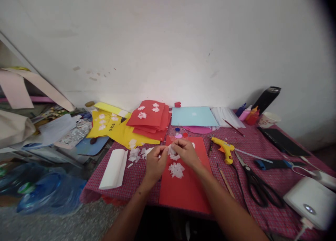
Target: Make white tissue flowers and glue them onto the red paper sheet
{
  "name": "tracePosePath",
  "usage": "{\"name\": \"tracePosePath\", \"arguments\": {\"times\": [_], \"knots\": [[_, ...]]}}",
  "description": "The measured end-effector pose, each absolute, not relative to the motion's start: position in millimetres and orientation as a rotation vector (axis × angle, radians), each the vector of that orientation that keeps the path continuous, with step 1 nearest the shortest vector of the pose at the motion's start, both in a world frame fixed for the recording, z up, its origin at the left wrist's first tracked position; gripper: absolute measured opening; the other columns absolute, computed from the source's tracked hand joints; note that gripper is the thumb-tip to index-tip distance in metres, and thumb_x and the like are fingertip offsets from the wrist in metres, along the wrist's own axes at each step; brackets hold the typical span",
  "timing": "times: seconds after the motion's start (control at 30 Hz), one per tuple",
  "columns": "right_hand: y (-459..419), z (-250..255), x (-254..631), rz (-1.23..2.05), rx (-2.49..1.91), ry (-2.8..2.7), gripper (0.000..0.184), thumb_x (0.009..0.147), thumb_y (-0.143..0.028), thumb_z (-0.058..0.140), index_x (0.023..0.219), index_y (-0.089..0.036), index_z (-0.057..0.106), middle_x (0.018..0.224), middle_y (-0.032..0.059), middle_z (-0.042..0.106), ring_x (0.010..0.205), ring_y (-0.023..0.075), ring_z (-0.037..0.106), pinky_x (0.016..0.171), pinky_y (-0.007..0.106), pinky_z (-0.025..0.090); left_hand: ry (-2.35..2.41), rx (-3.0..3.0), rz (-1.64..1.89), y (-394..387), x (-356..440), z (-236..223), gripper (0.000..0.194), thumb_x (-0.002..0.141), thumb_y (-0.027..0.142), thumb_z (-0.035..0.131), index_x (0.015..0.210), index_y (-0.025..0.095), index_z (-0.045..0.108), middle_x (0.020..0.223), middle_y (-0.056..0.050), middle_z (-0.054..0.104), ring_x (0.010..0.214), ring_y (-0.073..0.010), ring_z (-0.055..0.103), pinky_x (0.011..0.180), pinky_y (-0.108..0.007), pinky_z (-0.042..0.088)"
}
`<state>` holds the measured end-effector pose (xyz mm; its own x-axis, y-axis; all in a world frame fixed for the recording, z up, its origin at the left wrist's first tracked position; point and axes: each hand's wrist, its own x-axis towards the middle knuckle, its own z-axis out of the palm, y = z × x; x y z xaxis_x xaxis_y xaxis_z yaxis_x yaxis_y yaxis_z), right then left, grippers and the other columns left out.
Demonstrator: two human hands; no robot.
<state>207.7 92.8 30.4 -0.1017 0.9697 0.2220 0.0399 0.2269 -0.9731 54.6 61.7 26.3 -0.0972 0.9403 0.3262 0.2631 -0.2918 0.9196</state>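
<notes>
Forearms (224, 200) lead to hands (156, 161) (186, 152) pinching a white scrap (171, 150) above red paper (183, 193).

The wall (168, 52) stands behind the desk (135, 185). Front and centre on the desk lies a sheet (183, 195), bearing a flower (176, 170); above it, the left hand (156, 160) and right hand (185, 151) meet at a tissue piece (171, 150). Left of the sheet are scraps (134, 155), then folded paper (113, 169). Behind, left to right: a card stack (147, 117), a pad (194, 115), a sheaf (227, 115), bottles (246, 114) and a cup (269, 119), a flask (266, 99) behind the bottles. Right of the sheet lie a glue gun (223, 146), then scissors (258, 185), with a power bank (311, 200) at the near right corner. Jugs (39, 192) sit left of the desk, on the floor (86, 221).
</notes>
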Motion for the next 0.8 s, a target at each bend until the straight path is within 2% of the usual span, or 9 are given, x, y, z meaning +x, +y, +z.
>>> {"name": "tracePosePath", "arguments": {"times": [0.1, 0.23, 0.33, 0.47, 0.8], "knots": [[93.1, 27.5, 206.8, 1.001, -1.017, -1.449, 0.022, 0.085, -0.031, 0.059, 0.066, -0.021, 0.056, 0.059, -0.003, 0.053, 0.054, 0.0132, 0.047, 0.053, 0.026, 0.037, 1.323, 1.589, 1.404, 62.0, 55.3, 24.4, 0.017, 0.089, 0.033, 0.062, 0.091, 0.021, 0.075, 0.086, -0.004, 0.074, 0.079, -0.0192, 0.064, 0.076, -0.028, 0.047], [91.4, 25.2, 206.5, 0.626, -0.994, -1.671, 0.017, 0.088, -0.024, 0.059, 0.071, -0.021, 0.06, 0.069, 0.0001, 0.06, 0.066, 0.0158, 0.053, 0.064, 0.029, 0.04, 1.217, 1.539, 1.36, 63.5, 54.9, 25.0, 0.018, 0.087, 0.033, 0.065, 0.097, 0.02, 0.073, 0.092, -0.005, 0.074, 0.084, -0.0192, 0.066, 0.08, -0.029, 0.049], [88.9, 25.6, 206.0, 0.489, -0.934, -1.777, 0.017, 0.091, -0.022, 0.057, 0.075, -0.021, 0.062, 0.076, 0.0028, 0.064, 0.073, 0.0178, 0.056, 0.071, 0.031, 0.042, 1.224, 1.505, 1.356, 65.3, 53.0, 25.1, 0.02, 0.089, 0.036, 0.064, 0.092, 0.018, 0.073, 0.089, -0.005, 0.074, 0.082, -0.0184, 0.065, 0.078, -0.028, 0.049], [86.7, 27.2, 204.1, 0.505, -0.939, -1.764, 0.019, 0.093, -0.023, 0.056, 0.075, -0.022, 0.063, 0.075, 0.0034, 0.065, 0.073, 0.0186, 0.057, 0.072, 0.032, 0.043, 1.265, 1.468, 1.401, 66.5, 52.8, 23.8, 0.023, 0.09, 0.038, 0.061, 0.086, 0.018, 0.072, 0.083, -0.004, 0.071, 0.078, -0.0173, 0.062, 0.075, -0.027, 0.048], [88.3, 22.3, 200.4, 0.72, -0.968, -1.545, 0.017, 0.089, -0.028, 0.061, 0.074, -0.022, 0.067, 0.071, 0.001, 0.063, 0.068, 0.017, 0.055, 0.065, 0.029, 0.043, 1.219, 1.205, 1.499, 67.0, 61.7, 19.1, 0.023, 0.086, 0.039, 0.065, 0.088, 0.018, 0.073, 0.084, -0.003, 0.071, 0.079, -0.0166, 0.061, 0.076, -0.026, 0.047]]}}
